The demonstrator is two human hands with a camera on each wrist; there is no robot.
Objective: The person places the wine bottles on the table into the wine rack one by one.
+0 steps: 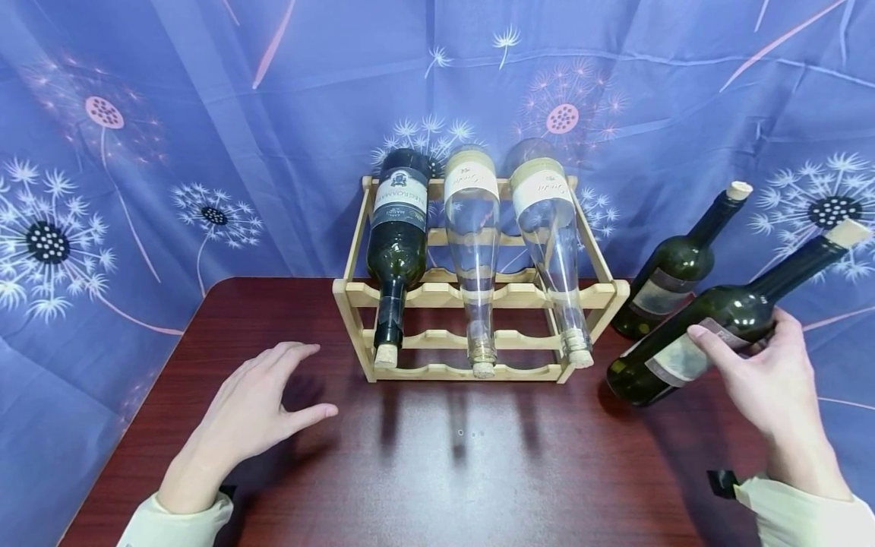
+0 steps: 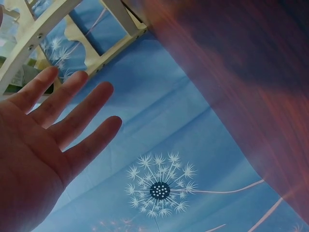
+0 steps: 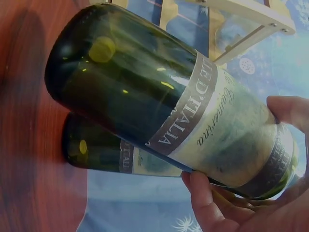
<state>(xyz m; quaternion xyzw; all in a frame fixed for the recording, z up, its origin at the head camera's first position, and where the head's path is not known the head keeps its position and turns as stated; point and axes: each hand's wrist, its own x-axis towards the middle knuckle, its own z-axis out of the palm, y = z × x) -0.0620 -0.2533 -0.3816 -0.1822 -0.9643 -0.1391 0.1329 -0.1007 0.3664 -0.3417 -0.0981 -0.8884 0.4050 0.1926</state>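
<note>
My right hand (image 1: 772,380) grips a dark green wine bottle (image 1: 741,308) around its label, tilted with its cork toward the upper right. In the right wrist view this bottle (image 3: 140,82) fills the middle, thumb on one side and fingers on the other. Behind it a second green bottle (image 1: 677,266) stands on the table. My left hand (image 1: 249,403) hovers over the table left of the wooden rack (image 1: 478,296), fingers spread and holding nothing. On the rack's top tier lie a dark bottle (image 1: 399,243) and two clear bottles (image 1: 473,235), (image 1: 550,228), corks facing me.
The dark red wooden table (image 1: 410,463) spreads in front of the rack. A blue curtain (image 1: 307,152) with dandelion prints hangs behind and along both sides. Shelves of the rack below the top tier have scalloped rails (image 1: 472,339).
</note>
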